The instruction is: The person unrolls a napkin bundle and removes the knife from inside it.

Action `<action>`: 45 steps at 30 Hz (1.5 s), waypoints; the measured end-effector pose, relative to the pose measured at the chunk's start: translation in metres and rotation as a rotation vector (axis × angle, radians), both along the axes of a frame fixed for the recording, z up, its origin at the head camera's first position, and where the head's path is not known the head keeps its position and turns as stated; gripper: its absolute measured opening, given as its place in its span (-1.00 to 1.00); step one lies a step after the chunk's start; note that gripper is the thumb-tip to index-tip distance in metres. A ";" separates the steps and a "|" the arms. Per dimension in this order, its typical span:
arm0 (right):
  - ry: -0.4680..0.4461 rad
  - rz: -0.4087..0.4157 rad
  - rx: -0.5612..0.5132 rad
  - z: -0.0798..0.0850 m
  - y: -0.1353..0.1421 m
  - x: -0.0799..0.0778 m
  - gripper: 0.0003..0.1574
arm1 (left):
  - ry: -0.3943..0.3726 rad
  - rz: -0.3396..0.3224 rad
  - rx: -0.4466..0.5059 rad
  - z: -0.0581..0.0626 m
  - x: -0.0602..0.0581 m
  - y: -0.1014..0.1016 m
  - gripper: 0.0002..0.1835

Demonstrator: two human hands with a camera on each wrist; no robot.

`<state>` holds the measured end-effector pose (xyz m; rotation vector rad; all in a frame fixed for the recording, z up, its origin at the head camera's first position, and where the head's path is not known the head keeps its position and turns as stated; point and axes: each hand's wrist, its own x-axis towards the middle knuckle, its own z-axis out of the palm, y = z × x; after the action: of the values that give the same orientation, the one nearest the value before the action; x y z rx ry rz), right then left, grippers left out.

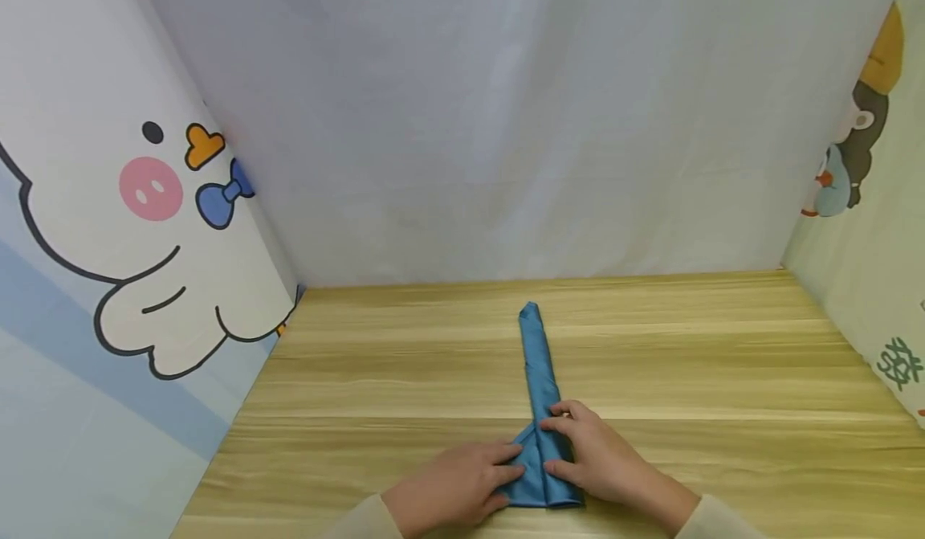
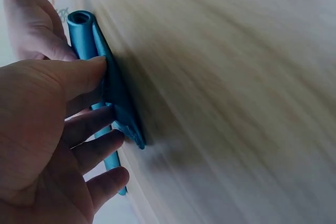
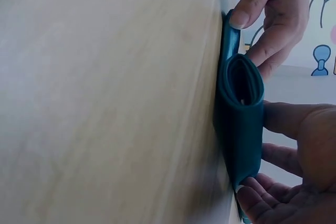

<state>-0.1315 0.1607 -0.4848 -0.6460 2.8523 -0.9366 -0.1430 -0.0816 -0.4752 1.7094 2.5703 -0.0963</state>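
A shiny blue cloth [image 1: 539,378] lies on the table, rolled into a long narrow tube pointing away from me. At its near end, a flat triangular flap [image 1: 527,471] spreads to the left of the roll. My left hand [image 1: 462,483] rests its spread fingertips on this flap, and its thumb touches the near edge. From the right, my right hand [image 1: 603,455] lays thumb and fingers on the near half of the roll. In the right wrist view, the layered, hollow end of the rolled cloth [image 3: 244,124] faces the camera.
The wood-grain table [image 1: 405,362] extends around the cloth. A pale curtain [image 1: 506,121] hangs behind it. A cartoon-print panel [image 1: 87,161] stands on the left and another printed panel [image 1: 867,282] on the right.
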 end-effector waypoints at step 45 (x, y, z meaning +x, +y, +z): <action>0.010 0.036 0.015 -0.008 -0.067 -0.032 -0.37 | -0.156 0.408 0.010 -0.013 -0.014 -0.054 -0.39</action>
<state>-0.1630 0.0940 -0.4923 -0.6997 2.8431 -0.9082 -0.1566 -0.1358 -0.4884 1.1101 2.7362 0.0652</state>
